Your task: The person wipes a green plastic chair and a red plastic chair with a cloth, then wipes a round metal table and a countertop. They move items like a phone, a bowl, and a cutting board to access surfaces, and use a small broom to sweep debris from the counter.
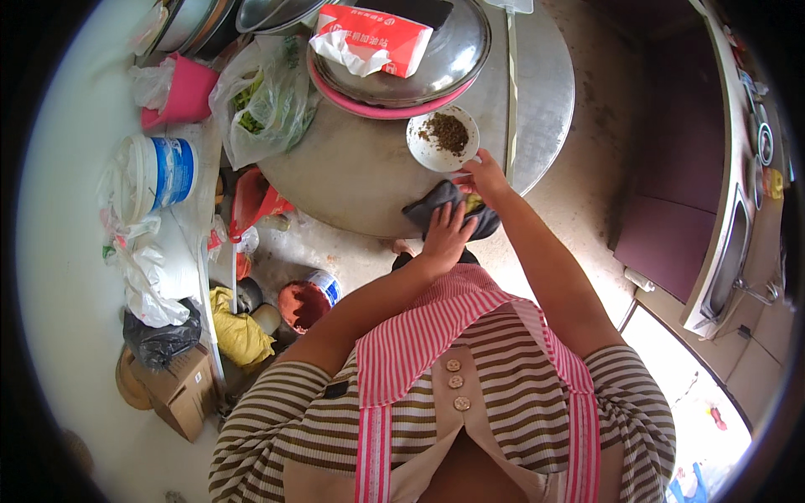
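A white bowl (443,138) with brown crumbly contents stands on a round metal table (352,170). My right hand (483,179) reaches to the bowl's near right rim, its fingertips at the edge; whether they grip it is unclear. Below the bowl, a dark grey cloth (434,200) lies at the table's near edge, with a patch of yellow material (473,202) showing. My left hand (448,234) rests on this cloth with its fingers spread. Behind the bowl, a metal lid (453,63) covers a pink-rimmed basin and carries a red-and-white tissue pack (372,39) and a black flat object.
A clear plastic bag of green vegetables (251,107) sits at the table's left. A flyswatter's handle (512,94) crosses the table's right side. Further left are a pink bin (182,91) and a white-and-blue bucket (166,173). A reddish bucket (305,305) stands on the floor.
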`<state>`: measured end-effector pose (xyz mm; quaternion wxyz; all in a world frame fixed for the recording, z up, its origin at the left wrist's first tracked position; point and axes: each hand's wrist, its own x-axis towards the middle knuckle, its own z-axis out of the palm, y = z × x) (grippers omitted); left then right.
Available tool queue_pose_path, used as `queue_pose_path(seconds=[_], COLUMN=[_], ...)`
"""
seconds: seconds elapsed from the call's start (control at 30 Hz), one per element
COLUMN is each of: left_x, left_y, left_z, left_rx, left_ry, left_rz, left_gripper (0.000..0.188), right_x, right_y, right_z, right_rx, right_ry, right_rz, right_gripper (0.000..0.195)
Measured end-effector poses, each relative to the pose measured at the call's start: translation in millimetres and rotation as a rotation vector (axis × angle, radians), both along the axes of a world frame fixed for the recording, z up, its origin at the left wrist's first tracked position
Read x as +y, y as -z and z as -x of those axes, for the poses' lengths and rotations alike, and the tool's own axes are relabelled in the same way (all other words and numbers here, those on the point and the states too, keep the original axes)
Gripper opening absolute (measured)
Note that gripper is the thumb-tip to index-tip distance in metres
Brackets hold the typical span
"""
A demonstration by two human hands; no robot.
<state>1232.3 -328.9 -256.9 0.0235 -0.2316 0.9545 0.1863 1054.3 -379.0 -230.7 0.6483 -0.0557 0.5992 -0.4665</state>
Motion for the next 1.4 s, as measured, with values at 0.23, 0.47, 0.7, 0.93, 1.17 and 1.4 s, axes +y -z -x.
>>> queue_pose_path(seconds=[0.23, 0.47, 0.7, 0.93, 1.17, 1.4], left_x=[-13, -10, -40, -83, -97, -48], left_y=[3, 28, 24, 6, -3, -13], left_z=[15, 18, 35, 70, 78, 30], left_rx=[0.081, 0.062, 0.190, 0.003, -0.103, -0.181], left_ry=[0.096, 0.092, -0.049, -0.154, -0.054, -0.011], left_rz=[-0.032, 0.121, 0.023, 0.001, 0.016, -0.028], left_gripper=[0.050, 0.046, 0.046, 0.054, 0.056, 0.067], right_x=[-19, -33, -47, -9, -28, 9], right_y=[10, 9, -9, 3, 29, 14], right_z=[-9, -78, -81, 62, 77, 129], right_rx=[0.059, 0.040, 0.196, 1.434, 1.209, 0.972], right_ry=[0.028, -0.157, -0.485, -0.326, -0.361, 0.073], right_rz=[-0.077, -0.111, -0.085, -0.119, -0.420, -0.333], right_gripper=[0.034, 0.033, 0.042, 0.037, 0.038, 0.038])
